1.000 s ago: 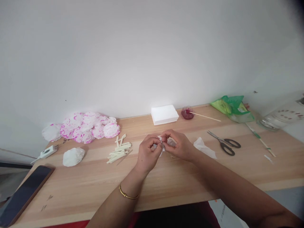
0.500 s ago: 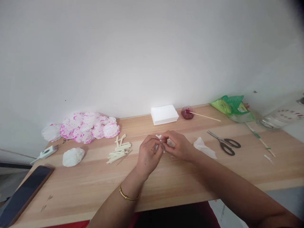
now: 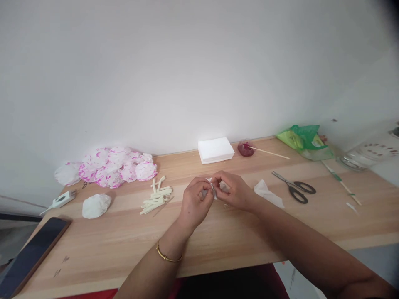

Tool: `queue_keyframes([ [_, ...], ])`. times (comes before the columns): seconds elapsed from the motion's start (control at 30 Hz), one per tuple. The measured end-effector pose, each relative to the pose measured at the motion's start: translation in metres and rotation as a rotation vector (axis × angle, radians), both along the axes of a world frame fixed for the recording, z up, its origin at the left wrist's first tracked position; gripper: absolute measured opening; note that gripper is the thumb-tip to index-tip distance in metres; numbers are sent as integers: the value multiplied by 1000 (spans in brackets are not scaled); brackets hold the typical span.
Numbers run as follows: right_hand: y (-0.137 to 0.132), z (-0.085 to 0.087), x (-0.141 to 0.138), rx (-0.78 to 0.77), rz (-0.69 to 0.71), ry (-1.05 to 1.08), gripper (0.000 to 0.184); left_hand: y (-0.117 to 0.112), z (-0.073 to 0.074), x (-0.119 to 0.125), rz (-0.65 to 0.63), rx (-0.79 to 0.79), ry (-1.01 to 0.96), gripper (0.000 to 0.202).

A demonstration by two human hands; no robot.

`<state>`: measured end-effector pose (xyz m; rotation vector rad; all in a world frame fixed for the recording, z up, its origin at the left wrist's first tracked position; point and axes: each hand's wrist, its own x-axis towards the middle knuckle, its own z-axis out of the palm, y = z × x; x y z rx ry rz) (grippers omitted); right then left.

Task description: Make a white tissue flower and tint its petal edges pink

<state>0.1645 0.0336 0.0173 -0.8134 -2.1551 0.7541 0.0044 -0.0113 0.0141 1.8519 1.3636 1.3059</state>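
At the middle of the table my left hand (image 3: 198, 199) and my right hand (image 3: 232, 189) meet, thumbs and forefingers pinched close together. Between them is a small piece of white tissue paper (image 3: 205, 192), gripped from both sides and mostly hidden by the fingers. Right of my right hand lies a loose sheet of white tissue (image 3: 267, 194). To the left of my left hand is a pile of pale, short twisted strips (image 3: 157, 198) with a thin stick beside it. Farther left sits a white crumpled tissue ball (image 3: 96, 206).
Pink-edged tissue flowers (image 3: 115, 166) cluster at the back left. A stack of white tissues (image 3: 216, 150) and a cup of dark red liquid (image 3: 246, 148) with a stick stand near the wall. Scissors (image 3: 294, 187), a green plastic bag (image 3: 305, 141) and a glass jar (image 3: 368, 153) are right; a phone (image 3: 34, 255) is left.
Both hands stay nearly in place, their fingertips shifting slightly at the tissue. The other things have not moved.
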Motion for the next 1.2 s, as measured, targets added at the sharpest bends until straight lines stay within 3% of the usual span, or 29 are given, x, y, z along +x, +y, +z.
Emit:
queue_keyframes([
  [0.83, 0, -6, -2, 127, 29, -117, 20, 1, -7, 1, 3, 28, 46, 15],
  [1.2, -1, 0, -2, 53, 24, -34, 16, 2, -3, 1, 8, -103, -46, 13],
])
